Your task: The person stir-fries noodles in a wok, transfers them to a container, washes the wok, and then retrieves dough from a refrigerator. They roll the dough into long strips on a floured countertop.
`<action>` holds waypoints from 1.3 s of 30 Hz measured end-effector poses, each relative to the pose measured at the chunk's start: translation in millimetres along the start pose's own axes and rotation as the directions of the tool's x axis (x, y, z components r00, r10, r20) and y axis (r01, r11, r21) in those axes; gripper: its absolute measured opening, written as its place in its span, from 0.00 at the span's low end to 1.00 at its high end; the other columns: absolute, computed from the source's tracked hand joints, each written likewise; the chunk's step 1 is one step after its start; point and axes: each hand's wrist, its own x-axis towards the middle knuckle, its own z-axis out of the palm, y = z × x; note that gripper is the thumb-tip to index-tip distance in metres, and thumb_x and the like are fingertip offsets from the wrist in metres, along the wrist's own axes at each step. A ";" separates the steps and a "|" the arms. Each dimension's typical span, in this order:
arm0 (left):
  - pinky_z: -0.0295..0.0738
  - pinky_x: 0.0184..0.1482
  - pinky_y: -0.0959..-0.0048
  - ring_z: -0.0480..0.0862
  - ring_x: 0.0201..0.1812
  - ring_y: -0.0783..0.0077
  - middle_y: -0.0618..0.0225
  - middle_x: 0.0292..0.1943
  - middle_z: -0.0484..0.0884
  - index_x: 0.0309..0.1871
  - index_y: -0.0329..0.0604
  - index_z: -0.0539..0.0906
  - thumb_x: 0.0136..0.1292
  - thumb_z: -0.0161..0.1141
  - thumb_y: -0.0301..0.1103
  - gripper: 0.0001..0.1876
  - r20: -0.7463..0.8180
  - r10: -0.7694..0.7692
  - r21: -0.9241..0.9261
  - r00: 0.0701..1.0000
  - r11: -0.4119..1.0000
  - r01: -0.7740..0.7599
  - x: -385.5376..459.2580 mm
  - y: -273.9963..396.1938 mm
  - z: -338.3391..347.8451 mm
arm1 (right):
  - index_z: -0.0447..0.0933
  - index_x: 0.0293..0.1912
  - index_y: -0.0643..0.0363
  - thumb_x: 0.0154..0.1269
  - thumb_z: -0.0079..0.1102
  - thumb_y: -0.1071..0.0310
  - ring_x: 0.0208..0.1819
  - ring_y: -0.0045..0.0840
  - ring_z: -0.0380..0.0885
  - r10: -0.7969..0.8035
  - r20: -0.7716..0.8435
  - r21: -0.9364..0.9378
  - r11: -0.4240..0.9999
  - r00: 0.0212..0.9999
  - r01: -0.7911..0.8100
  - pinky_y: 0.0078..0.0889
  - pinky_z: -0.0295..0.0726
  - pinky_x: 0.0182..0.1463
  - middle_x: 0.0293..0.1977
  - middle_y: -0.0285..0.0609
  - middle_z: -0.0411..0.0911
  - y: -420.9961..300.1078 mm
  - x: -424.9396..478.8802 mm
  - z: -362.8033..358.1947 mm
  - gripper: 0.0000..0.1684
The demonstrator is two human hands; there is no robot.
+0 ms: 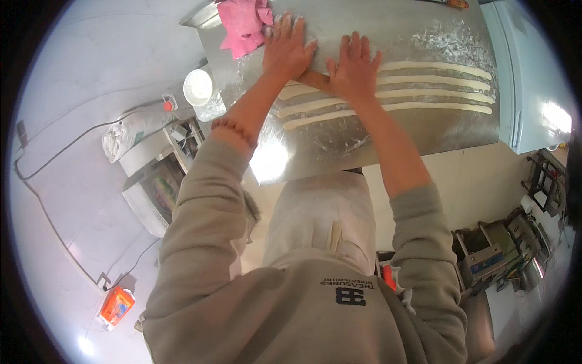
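Several long dough strips (436,94) lie side by side across the steel worktop (436,132). My left hand (286,52) is spread palm down near the upper left of the strips, its fingers beside a pink cloth (241,25). To its right, my right hand (354,68) also lies palm down with fingers apart, over part of the strips. Between the two palms shows a short brown piece, apparently a wooden rolling pin (317,81); its ends are hidden by the hands. Neither hand's fingers are wrapped around it.
Loose flour (454,43) is scattered at the upper right of the worktop. A white tub (198,87) stands off its left edge. A pale blue appliance or cabinet (523,82) adjoins the right edge. An orange-brown handle (457,3) shows at the far edge.
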 end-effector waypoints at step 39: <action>0.53 0.82 0.34 0.61 0.84 0.41 0.46 0.85 0.60 0.81 0.45 0.70 0.76 0.57 0.58 0.38 0.028 0.188 -0.015 0.982 0.982 -0.188 32.7 136.6 35.3 | 0.70 0.74 0.67 0.80 0.53 0.42 0.81 0.47 0.64 -0.024 -0.005 0.092 0.995 1.000 0.025 0.70 0.63 0.79 0.78 0.59 0.67 155.2 -18.8 -27.4 0.41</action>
